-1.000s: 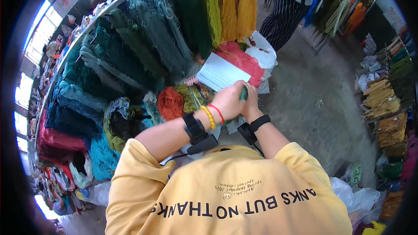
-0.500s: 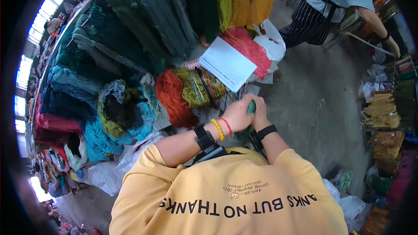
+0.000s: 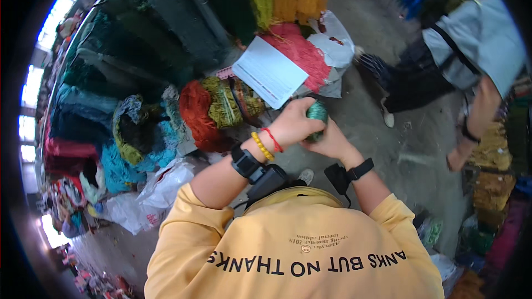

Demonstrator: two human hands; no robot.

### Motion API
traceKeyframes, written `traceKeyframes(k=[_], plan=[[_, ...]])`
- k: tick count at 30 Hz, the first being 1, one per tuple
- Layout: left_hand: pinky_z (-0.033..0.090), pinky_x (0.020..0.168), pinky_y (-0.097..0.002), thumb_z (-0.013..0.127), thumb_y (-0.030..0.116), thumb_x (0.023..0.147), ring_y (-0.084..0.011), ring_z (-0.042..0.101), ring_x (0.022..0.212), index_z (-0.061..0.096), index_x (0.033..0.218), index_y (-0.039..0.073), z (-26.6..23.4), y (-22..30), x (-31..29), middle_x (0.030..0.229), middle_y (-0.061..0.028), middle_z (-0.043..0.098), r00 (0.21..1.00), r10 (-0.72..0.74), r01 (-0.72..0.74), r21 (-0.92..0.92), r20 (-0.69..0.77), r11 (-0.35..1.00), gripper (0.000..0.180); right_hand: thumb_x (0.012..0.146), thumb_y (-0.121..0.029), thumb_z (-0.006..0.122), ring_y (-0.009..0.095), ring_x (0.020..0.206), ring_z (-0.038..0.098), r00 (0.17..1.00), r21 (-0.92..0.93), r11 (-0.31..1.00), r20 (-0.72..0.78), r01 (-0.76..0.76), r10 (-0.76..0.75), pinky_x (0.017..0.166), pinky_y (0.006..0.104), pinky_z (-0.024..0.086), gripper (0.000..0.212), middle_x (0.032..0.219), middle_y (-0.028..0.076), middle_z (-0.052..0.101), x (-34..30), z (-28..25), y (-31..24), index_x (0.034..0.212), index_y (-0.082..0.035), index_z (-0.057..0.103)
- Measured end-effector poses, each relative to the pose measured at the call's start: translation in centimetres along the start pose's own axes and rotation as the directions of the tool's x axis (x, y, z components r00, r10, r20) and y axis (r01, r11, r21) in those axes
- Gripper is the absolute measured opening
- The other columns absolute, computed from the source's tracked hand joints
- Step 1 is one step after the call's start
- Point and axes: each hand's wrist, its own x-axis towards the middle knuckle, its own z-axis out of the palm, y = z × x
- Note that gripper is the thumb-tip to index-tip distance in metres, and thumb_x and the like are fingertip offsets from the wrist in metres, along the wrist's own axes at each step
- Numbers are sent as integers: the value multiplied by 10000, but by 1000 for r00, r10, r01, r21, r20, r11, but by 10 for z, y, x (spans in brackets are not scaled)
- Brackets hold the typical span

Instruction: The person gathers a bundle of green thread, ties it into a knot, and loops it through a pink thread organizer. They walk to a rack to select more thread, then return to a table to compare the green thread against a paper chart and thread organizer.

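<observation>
A shiny green ball of wound yarn [image 3: 317, 112] is held in front of my chest between both hands. My left hand [image 3: 295, 123] is closed round its left side. From the right and below, my right hand [image 3: 331, 139] grips it, some fingers hidden behind the ball. Just beyond my left hand lies a white printed sheet [image 3: 270, 72]. It rests by an olive yarn bundle [image 3: 224, 102] and a rust-red yarn skein [image 3: 195, 113].
Dark green and grey-blue hanks [image 3: 183, 11] hang along the far left. Pink yarn [image 3: 299, 52] lies beside a white bag [image 3: 332, 39]. A person in a light blue shirt [image 3: 476, 39] stands at the right, one arm lowered. Folded ochre yarn [image 3: 492, 147] is stacked at the far right.
My hands have risen slightly and the green yarn ball shows more between them. The person at the right has come nearer. The view has shifted, so the yarn sits further left.
</observation>
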Motion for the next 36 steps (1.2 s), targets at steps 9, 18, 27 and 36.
traceKeyframes(k=[9, 18, 27, 36], plan=[[451, 560, -235, 558, 99, 742, -105, 554, 642, 523, 876, 15, -40, -55, 45, 745, -26, 558, 915, -398, 336, -687, 74, 644, 162, 614, -121, 678, 237, 889, 538, 948, 53, 994, -301, -91, 103, 759, 324, 423, 679, 1004, 196, 512, 8, 9, 30, 1172, -60, 296], [418, 756, -314, 681, 242, 649, -248, 528, 864, 432, 1114, -75, -159, -244, 142, 958, -173, 544, 610, -460, 382, -269, -645, 884, 615, 670, -43, 601, 148, 828, 468, 804, 175, 862, -312, -476, 507, 741, 274, 395, 507, 925, 79, 470, 21, -43, 74, 1099, -59, 332], [373, 847, -415, 572, 208, 632, -390, 453, 975, 411, 1100, -22, -251, -273, 168, 1071, -237, 465, 244, -275, 789, 25, -930, 614, 546, 643, -73, 634, 159, 856, 418, 667, 186, 739, -331, -647, 667, 773, 276, 350, 509, 909, 69, 436, 26, -66, 80, 1074, -51, 363], [325, 910, -414, 580, 297, 661, -301, 405, 1109, 506, 1094, 133, -294, -245, 191, 1153, -137, 477, 657, -452, 732, 653, -603, 193, 469, 629, -59, 648, 163, 878, 441, 616, 156, 672, -291, -724, 732, 789, 271, 356, 534, 941, 77, 456, 20, -66, 87, 1084, -49, 369]])
